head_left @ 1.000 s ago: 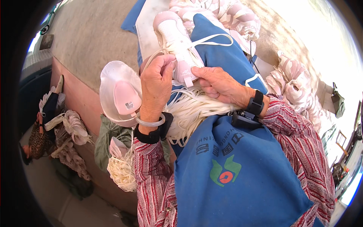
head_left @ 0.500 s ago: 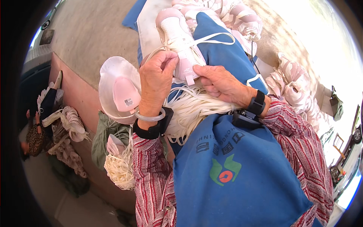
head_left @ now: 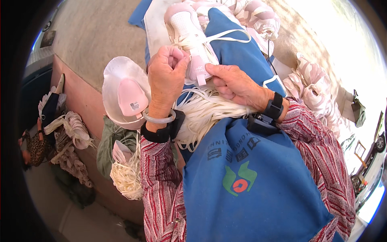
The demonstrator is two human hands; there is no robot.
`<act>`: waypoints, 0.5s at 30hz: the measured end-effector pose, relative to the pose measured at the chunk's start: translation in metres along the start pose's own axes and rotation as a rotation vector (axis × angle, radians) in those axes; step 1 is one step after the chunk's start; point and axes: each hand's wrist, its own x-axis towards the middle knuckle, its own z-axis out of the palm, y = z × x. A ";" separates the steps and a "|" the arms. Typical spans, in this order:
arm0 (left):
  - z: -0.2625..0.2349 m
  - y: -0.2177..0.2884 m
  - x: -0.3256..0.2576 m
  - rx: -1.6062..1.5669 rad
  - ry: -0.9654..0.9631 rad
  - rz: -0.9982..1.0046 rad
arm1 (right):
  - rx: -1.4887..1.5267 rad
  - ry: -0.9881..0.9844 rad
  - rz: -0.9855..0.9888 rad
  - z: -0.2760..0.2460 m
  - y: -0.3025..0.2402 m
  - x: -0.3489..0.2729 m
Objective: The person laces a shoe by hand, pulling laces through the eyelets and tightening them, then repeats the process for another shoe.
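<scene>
A pale pink and white sneaker (head_left: 188, 30) lies in front of me, its toe pointing away and its tongue (head_left: 197, 66) toward me. A flat cream shoelace (head_left: 225, 37) crosses it and loops out over blue cloth at the right. My left hand (head_left: 166, 74) is closed in a pinch at the shoe's left lacing edge, with the lace running to its fingers; the fingertips are partly hidden. My right hand (head_left: 238, 85) grips the right side of the collar beside the tongue, thumb on top and fingers curled below. Many loose cream laces (head_left: 209, 109) drape across my lap below both hands.
A white bowl-shaped container (head_left: 115, 74) with a pink insole-like piece (head_left: 132, 97) stands left. Bundled pink shoes (head_left: 258, 18) lie beyond; more bundles (head_left: 316, 90) are at right. Lace bundles (head_left: 127, 177) hang lower left. Another person (head_left: 38, 149) is at far left.
My left hand has turned slightly, its fingers more curled, and the lace strand arching left of the shoe no longer shows. The right hand keeps its grip; the view has shifted slightly.
</scene>
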 end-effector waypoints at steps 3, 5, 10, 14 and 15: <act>-0.003 -0.001 0.003 0.004 -0.020 0.023 | -0.015 0.006 0.000 0.002 0.000 0.001; -0.002 0.002 0.006 -0.062 -0.002 -0.012 | -0.042 0.004 0.028 0.002 -0.001 0.000; 0.000 -0.003 0.006 0.006 -0.033 -0.027 | -0.034 0.017 0.003 0.001 0.003 0.002; -0.003 0.001 0.001 -0.011 -0.055 -0.025 | -0.045 0.005 -0.029 0.000 0.004 0.002; -0.002 0.004 -0.001 -0.029 -0.050 -0.016 | -0.046 0.005 -0.029 -0.001 0.002 0.001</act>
